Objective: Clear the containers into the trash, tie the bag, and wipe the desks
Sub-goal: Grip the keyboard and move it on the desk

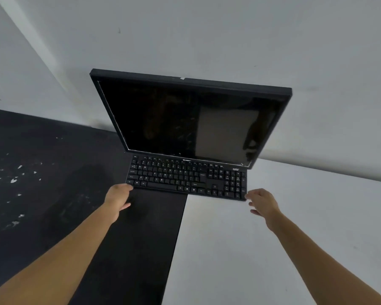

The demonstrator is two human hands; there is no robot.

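A black keyboard point(186, 178) lies at the foot of a black monitor point(185, 119) whose screen is dark. The keyboard spans the white desk point(273, 249) and a black strip point(141, 249) along the desk's left side. My left hand point(118, 199) is at the keyboard's near left corner, its thumb touching that corner and its fingers loosely curled below the edge. At the near right corner is my right hand point(262, 203), one fingertip against the corner and the other fingers spread and relaxed. Neither hand holds anything. No containers, trash bag or cloth are in view.
A grey-white wall point(229, 40) rises right behind the monitor. Left of the black strip is dark floor point(31, 183) speckled with white flecks. The white desk runs on to the right and towards me.
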